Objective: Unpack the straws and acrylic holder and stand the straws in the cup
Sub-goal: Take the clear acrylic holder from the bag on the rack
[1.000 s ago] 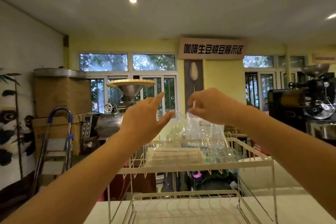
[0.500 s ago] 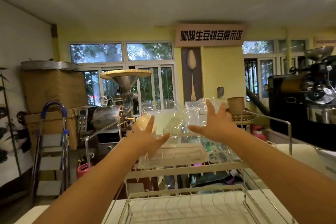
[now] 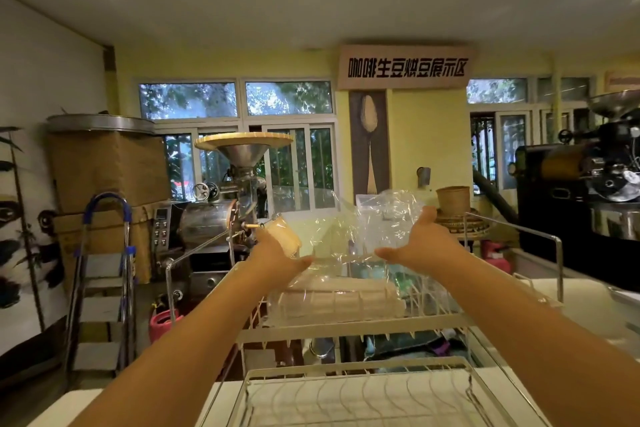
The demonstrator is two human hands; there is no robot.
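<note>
the left grip [image 3: 277,258] is at the clear bag [image 3: 349,232]; i cannot tell if it holds. the right grip [image 3: 420,243] presses it, wide.

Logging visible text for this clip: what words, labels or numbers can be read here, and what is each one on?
"咖啡生豆烘豆展示区": black characters on the brown hanging sign, above the spoon picture.
Wall plaque at the far right edge: blurred, unreadable.
Control panel on the steel roasting machine: markings too small to read.
Clear plastic wrapping between the hands: no print that I can make out.
</note>
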